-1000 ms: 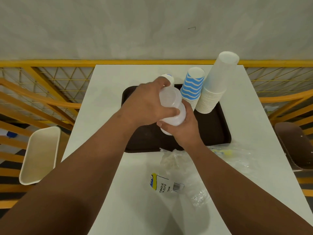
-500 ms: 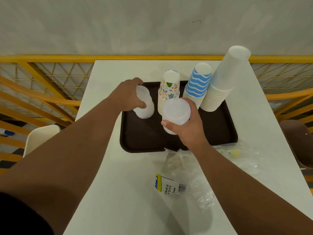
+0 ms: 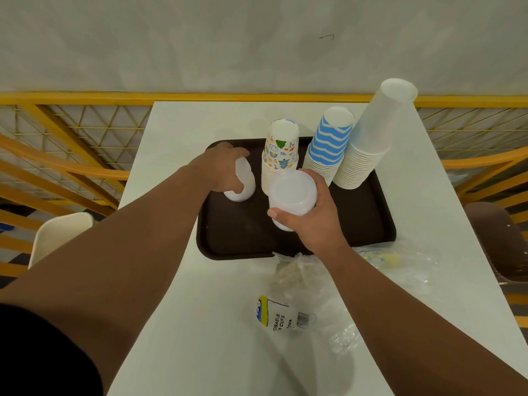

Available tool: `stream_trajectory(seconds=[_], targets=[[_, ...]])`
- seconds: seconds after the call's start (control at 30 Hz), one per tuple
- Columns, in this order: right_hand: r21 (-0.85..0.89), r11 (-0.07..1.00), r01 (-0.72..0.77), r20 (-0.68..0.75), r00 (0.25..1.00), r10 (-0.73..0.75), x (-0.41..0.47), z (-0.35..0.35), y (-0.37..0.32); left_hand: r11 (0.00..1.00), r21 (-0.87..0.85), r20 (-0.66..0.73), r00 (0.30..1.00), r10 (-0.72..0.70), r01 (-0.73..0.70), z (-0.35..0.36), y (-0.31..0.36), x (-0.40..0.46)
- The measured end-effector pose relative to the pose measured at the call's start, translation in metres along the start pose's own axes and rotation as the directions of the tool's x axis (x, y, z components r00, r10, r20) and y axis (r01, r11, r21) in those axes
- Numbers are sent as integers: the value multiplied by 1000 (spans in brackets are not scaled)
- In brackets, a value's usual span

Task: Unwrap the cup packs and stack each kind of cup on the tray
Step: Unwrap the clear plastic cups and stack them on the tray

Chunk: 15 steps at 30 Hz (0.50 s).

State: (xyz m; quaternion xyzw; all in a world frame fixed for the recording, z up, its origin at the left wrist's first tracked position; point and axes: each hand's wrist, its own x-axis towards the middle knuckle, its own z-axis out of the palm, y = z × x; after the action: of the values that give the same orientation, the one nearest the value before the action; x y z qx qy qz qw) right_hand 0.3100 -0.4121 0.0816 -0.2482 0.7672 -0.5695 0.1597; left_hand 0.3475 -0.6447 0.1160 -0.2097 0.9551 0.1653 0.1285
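Holding: right hand (image 3: 314, 221) grips a clear stack (image 3: 291, 195), bottoms up, just above the tray (image 3: 368, 221).
Left hand (image 3: 225, 170): wraps a clear cup (image 3: 243, 184) standing inverted on the tray.
Relation: cup lies left of and beyond the stack; the right hand carries the stack.
Room: printed stack (image 3: 281, 150) crowds the cup's right; bare tray lies below both hands.
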Motion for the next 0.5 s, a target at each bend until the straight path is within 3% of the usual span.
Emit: stream_trajectory(seconds=[0.3,0.4,0.5], targets=[[-34,999,5,1,1000,-5,-2,-6,-9,995,92,5,999,-42,41,-7,11,-10],[-24,1000,5,2,1000,-5,-3,-9,-12,995,30,-111,990,-92,96,-30,23,-36],[2,1000,6,2,1000,-6,-4,-9,-16,992,-124,-364,931,-36,-10,-53,47,-71]])
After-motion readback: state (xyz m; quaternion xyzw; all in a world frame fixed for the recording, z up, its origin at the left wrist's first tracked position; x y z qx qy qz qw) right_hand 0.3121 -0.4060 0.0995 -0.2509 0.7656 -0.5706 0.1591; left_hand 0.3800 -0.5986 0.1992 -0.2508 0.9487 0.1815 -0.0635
